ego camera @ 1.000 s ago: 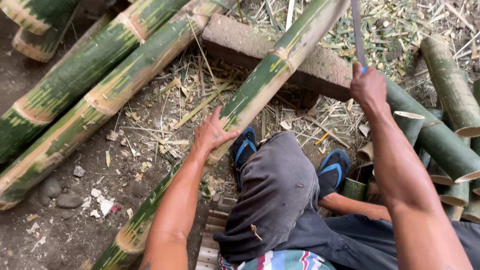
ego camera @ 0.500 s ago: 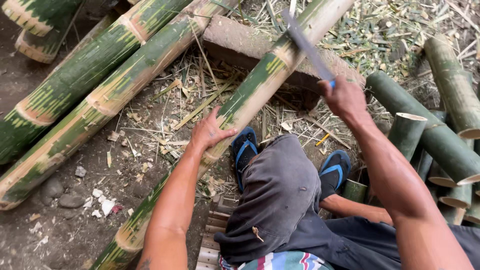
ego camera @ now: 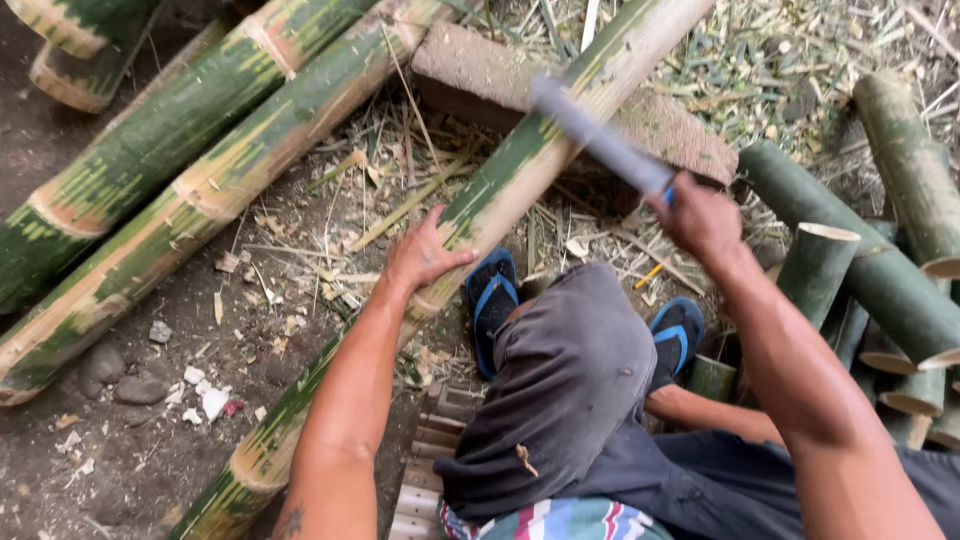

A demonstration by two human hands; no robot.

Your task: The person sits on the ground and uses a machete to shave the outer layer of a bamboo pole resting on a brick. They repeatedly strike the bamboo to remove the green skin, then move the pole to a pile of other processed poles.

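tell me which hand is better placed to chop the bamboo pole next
Right. The right hand grips the blade over the pole, while the left hand lies flat on the pole, steadying it.

Both arms bare from shoulder to wrist; no sleeves, no watch, no gloves on the left hand (ego camera: 425,255) or right hand (ego camera: 700,222). Small dark mark, possibly a tattoo, low on the left forearm (ego camera: 290,520); detail too blurred to read. Grey shorts (ego camera: 570,390), loose fabric, one pale fleck on the cloth. Striped shirt hem (ego camera: 555,522) at bottom edge: teal, white, red, dark blue. Blue flip-flops (ego camera: 492,305) with black straps on both feet.
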